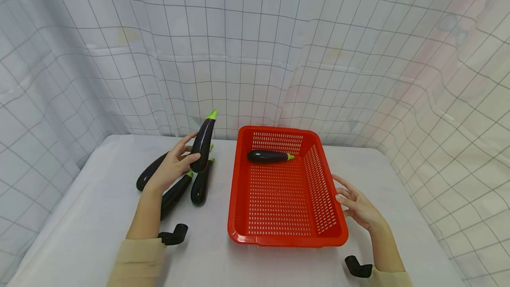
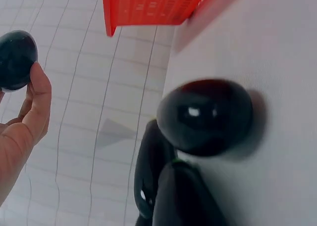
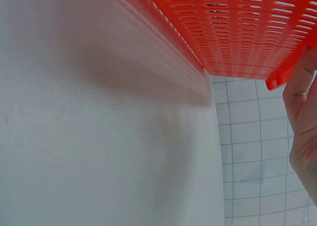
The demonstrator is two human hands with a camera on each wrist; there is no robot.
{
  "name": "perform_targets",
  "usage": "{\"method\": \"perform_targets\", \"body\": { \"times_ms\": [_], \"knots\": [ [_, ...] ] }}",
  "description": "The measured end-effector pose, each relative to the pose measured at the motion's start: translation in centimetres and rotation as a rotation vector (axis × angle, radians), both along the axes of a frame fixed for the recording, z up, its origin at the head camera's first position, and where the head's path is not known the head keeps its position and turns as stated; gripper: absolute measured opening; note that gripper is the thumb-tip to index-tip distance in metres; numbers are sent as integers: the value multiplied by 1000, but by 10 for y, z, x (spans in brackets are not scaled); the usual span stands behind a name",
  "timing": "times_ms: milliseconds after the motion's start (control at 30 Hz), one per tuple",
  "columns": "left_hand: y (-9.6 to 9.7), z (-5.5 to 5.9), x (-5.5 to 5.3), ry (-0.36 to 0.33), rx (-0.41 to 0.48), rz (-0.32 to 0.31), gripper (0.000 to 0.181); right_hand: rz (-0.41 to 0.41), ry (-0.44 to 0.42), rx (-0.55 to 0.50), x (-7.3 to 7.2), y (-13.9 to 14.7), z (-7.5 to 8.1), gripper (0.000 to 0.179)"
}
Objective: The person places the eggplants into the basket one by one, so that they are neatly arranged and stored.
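- Holding one dark eggplant [image 1: 204, 141] between thumb and fingers, the left hand [image 1: 172, 168] is pinching its rounded lower part; the green stem end is pointing away from the wrist and leaning slightly right.
- That eggplant is hanging clear of the tabletop [image 1: 213, 242], to the left of the basket [image 1: 235, 185].
- The right hand [image 1: 360, 207] is pinching the red basket's right rim, its fingers bending against the edge; the exact thumb contact is staying partly hidden.
- The basket is sitting between the two hands, nearer the right one.
- Inside it, beyond both hands, another eggplant [image 1: 268, 157] is lying crosswise near the far wall, its stem pointing toward the right-hand side.
- Below and around the left hand, at least three loose eggplants [image 1: 201, 187] are resting close together; hand and forearm are partly covering them.
- Beige sleeves [image 1: 137, 260] are covering both forearms.
- Beyond the hands, gridded white cloth [image 1: 255, 56] is hanging.
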State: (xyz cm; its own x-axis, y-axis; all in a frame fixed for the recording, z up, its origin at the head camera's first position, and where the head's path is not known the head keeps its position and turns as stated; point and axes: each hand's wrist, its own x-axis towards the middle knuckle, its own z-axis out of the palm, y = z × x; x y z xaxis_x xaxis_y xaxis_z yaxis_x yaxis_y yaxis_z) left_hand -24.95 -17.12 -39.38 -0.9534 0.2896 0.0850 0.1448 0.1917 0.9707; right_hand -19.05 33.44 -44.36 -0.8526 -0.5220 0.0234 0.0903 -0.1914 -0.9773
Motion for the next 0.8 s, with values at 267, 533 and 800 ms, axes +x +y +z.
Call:
{"method": "perform_targets", "body": {
  "times_ms": [267,533,800],
  "knots": [
    [34,7,-13,96,-117,-36,64,-24,-5,15,0,0,0,61],
    [65,12,-24,137,-179,-112,64,-11,1,3,0,0,-1,61],
    [95,11,-35,212,-236,-198,63,-13,9,2,0,1,-1,61]
  ]
}}
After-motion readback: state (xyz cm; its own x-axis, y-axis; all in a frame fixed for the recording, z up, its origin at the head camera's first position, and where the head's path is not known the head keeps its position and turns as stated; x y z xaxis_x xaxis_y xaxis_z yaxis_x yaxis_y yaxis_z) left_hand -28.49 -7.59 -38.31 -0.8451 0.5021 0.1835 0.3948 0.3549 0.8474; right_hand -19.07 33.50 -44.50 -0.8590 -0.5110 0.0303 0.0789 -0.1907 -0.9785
